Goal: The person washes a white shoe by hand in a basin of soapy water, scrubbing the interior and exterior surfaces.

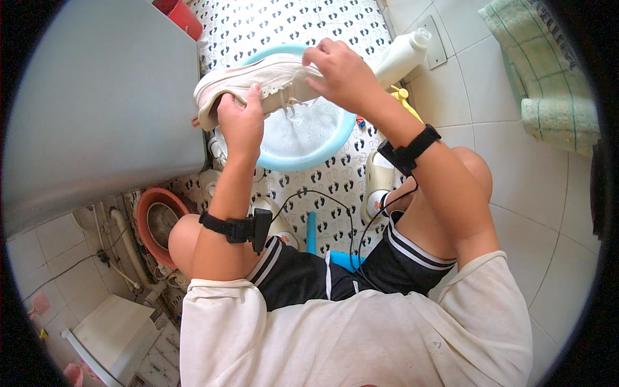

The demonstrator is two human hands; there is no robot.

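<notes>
A pale sneaker (274, 77) is held tilted on its side over a light blue basin (309, 160). My left hand (241, 126) grips it at the heel end, with the thumb against the upper by the ankle opening and the other fingers partly hidden. Around the toe end curl the fingers and thumb of my right hand (345, 74). The loose laces dangle from the shoe's lower side. White suds (300, 132) cover the water in the basin below.
To the right stands a white bottle (401, 59), with a yellow object (401, 95) beside it. A large grey panel (103, 109) borders the left. Below it sit a reddish-brown tub (147, 232) and pipes (122, 235). Black cables (351, 222) run between my wristbands. A towel (554, 77) hangs at right.
</notes>
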